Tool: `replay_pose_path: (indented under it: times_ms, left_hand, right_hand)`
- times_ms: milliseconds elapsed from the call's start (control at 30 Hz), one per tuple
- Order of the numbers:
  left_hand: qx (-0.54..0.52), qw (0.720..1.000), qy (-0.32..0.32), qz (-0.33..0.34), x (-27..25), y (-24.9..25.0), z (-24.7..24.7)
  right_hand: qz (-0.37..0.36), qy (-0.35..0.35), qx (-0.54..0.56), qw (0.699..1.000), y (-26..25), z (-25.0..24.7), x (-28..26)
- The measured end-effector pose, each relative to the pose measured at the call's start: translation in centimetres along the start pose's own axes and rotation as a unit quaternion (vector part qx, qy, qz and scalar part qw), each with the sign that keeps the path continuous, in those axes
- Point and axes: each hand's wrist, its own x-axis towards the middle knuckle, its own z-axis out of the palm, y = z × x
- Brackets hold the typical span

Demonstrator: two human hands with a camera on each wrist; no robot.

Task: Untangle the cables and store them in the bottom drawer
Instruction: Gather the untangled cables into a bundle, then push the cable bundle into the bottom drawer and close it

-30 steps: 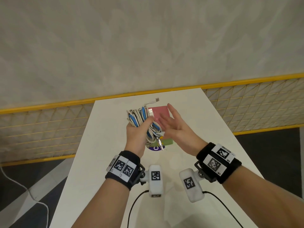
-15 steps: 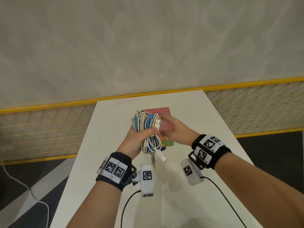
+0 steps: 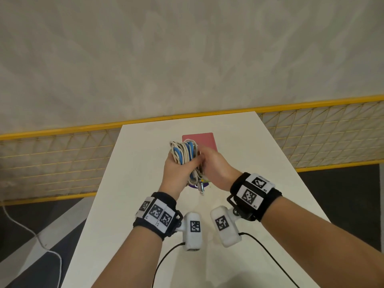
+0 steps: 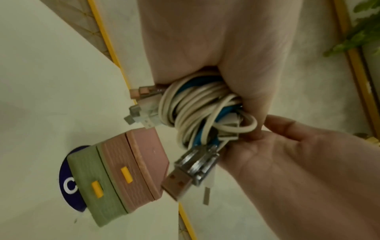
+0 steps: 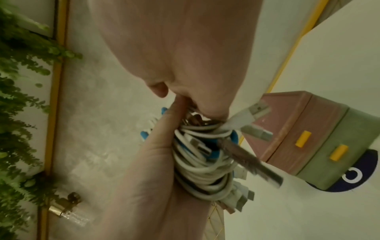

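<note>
Head view has both hands up over the white table (image 3: 128,204), meeting on the same thing. The left hand (image 3: 178,171) is wrapped tight around a cable bundle (image 3: 184,151), a wad of white and blue loops sticking out above the fist, with a metal USB plug (image 3: 200,187) dangling just below it. The right hand (image 3: 216,169) comes in from the other side, fingers curled in and pinching at the bundle right next to the left hand's fingers; the two hands touch.

Left wrist view shows more plugs poking out of both ends of the fist. Just beneath the grip sits the small drawer box (image 4: 123,175), pink drawer (image 4: 131,170) on top and green bottom drawer (image 4: 96,186) under it, both closed, with yellow handles. The box stands on a dark blue round sticker (image 4: 69,183).
</note>
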Motion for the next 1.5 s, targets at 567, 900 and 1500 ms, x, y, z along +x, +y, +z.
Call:
replay_pose_path:
  times_ms: [567,900,1500]
  left_hand:
    - [0.111,0.993,-0.027,0.002,1.8,-2.3,1.0]
    - [0.259,0.964,-0.063,-0.015,4.4,-4.5,-1.1]
    - [0.643,0.740,-0.197,0.018,6.2,-6.3,-2.8]
  right_hand:
    - [0.028,-0.007,0.127,0.991,2.1,-1.4,-0.3]
    - [0.004,0.158,0.041,0.987,5.9,-5.2,0.7]
    - [0.114,0.352,0.002,0.929,16.1,-8.2,7.9]
